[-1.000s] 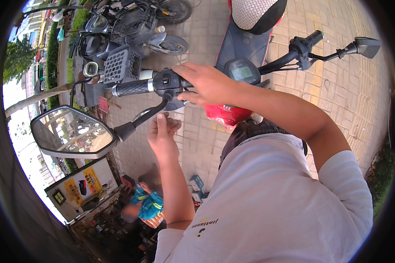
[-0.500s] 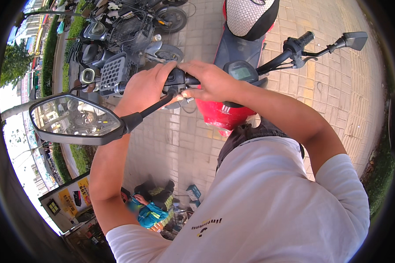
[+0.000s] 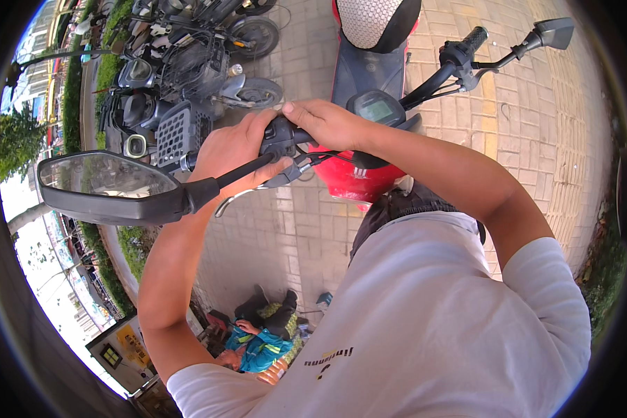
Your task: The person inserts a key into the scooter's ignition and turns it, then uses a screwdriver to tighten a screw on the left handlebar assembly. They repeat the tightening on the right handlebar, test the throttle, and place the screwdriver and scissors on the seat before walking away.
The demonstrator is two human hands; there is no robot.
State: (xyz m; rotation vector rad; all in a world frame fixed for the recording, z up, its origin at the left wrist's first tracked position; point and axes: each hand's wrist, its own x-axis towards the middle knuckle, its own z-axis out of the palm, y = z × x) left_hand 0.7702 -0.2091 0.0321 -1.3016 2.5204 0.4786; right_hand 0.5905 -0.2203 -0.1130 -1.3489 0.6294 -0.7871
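Observation:
My left hand (image 3: 230, 150) grips the left end of a red scooter's handlebar at the black switch housing (image 3: 279, 143), its thumb along the underside near the mirror stem (image 3: 245, 171). My right hand (image 3: 324, 122) is closed on the bar just right of that housing, fingertips touching its top beside my left fingers. A silver brake lever (image 3: 231, 202) and cables hang below. The left mirror (image 3: 104, 180) extends over my left forearm. The display (image 3: 375, 106) sits right of my hands, above the red front panel (image 3: 352, 177).
The right handlebar (image 3: 453, 70) and mirror (image 3: 550, 33) reach rightward. Parked two-wheelers (image 3: 181, 63) and a grey plastic basket (image 3: 174, 139) stand at upper left. A person in a teal jacket (image 3: 258, 345) is low at left, near a signboard (image 3: 122, 348). Paving (image 3: 522, 139) surrounds the scooter.
My left hand rose from below the mirror stem onto the handlebar. My right fingers shifted along the housing toward the top. The brake lever shows more, and the view shifted slightly.

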